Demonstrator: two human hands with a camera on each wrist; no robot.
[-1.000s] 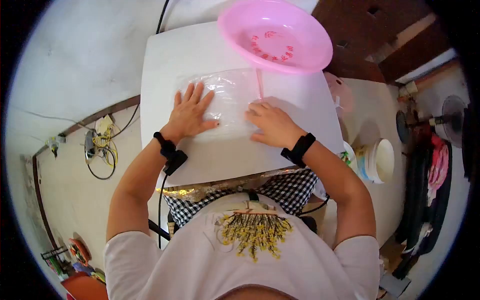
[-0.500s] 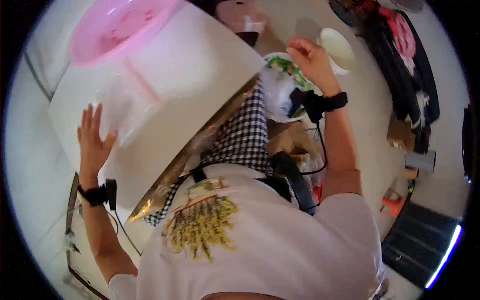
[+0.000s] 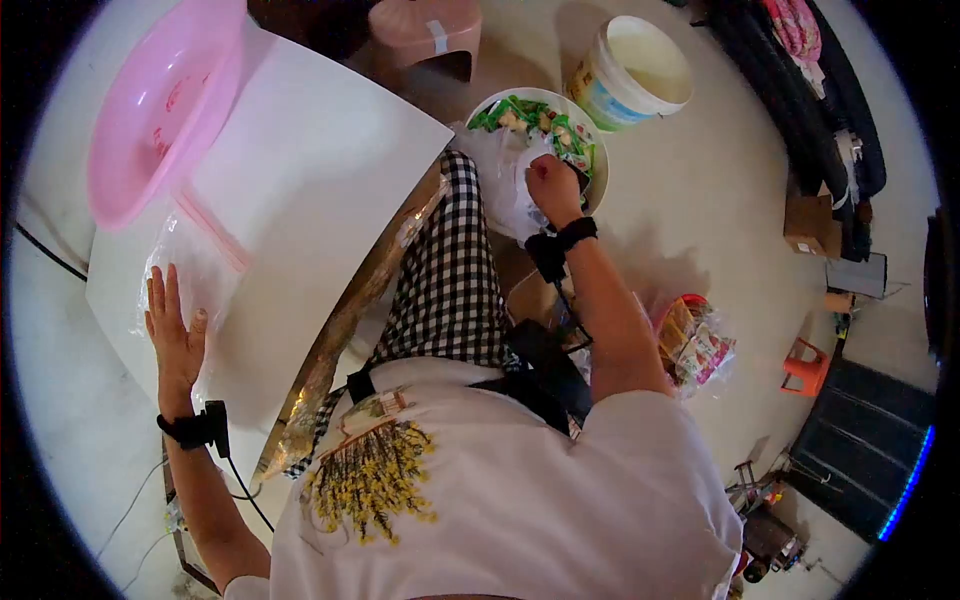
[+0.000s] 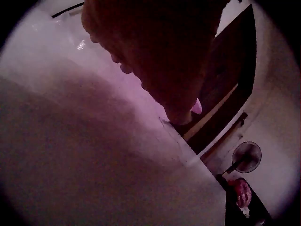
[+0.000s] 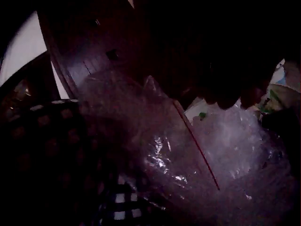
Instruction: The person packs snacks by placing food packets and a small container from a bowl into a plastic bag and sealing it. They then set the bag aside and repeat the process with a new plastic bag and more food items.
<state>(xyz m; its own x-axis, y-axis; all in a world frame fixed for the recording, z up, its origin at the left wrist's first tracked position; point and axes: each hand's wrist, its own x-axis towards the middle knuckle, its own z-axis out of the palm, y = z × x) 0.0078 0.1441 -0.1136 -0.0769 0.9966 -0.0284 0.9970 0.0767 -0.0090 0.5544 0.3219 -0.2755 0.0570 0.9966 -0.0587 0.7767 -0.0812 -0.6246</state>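
Note:
My left hand [image 3: 177,335] lies with straight fingers on a clear plastic bag [image 3: 165,240] with a pink strip, flat on the white table [image 3: 330,130]. In the left wrist view the hand [image 4: 150,56] is a dark shape over the tabletop. To the right, my right hand [image 3: 553,190] is curled over a white tub [image 3: 598,185] of green packets and crumpled clear plastic [image 3: 495,165]. The right wrist view is dark; there the fingertips [image 5: 225,101] grip clear plastic [image 5: 164,155] that has a thin red line.
A pink basin [image 3: 165,110] stands at the table's far left corner. Behind the tub are a white bucket [image 3: 650,75] and a pink stool [image 3: 425,35]. Wrapped packets [image 3: 695,345] sit on the floor at the right. My checkered-clothed leg [image 3: 450,270] is between table and tub.
The view has turned right. My right hand has left the bag on the table, swung out to the right and come down into the tub's plastic. The left hand stays on the bag.

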